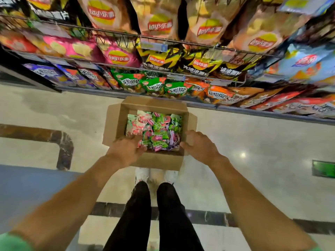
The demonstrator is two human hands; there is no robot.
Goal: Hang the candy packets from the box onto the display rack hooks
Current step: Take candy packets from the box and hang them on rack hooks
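Green sleeves [12, 241] show at the bottom corners, nearest my view, with both bare forearms reaching forward and down. Between them: black trousers [145, 214] and white shoes [142, 173], standing on a pale polished floor [262, 142] with dark inlaid bands.

Both hands are at the near end of an open cardboard box [155, 161], which sits on the floor just ahead of the shoes, flaps folded outward. Left hand [126, 148] reaches over the near-left rim, fingers curled down into the contents; I cannot tell whether it is actually pinching a packet or only touching the pile. Right hand [198, 144] is at the near-right corner, fingers bent over the box wall, thumb toward the inside, holding the rim. The hands are apart, one at each side of the box.

Candy packets [159, 129] fill the box in a loose heap: green, pink and some purple wrappers, overlapping at all angles. Print too blurred to read.

Beyond the box, the base of a shelving unit [235, 108] runs across the frame. Lowest shelf holds green, orange and purple snack bags [154, 86]. Above, wire-fronted shelves carry chip bags [117, 57] in pink, black-yellow, tan and blue. Upper area is motion-blurred.
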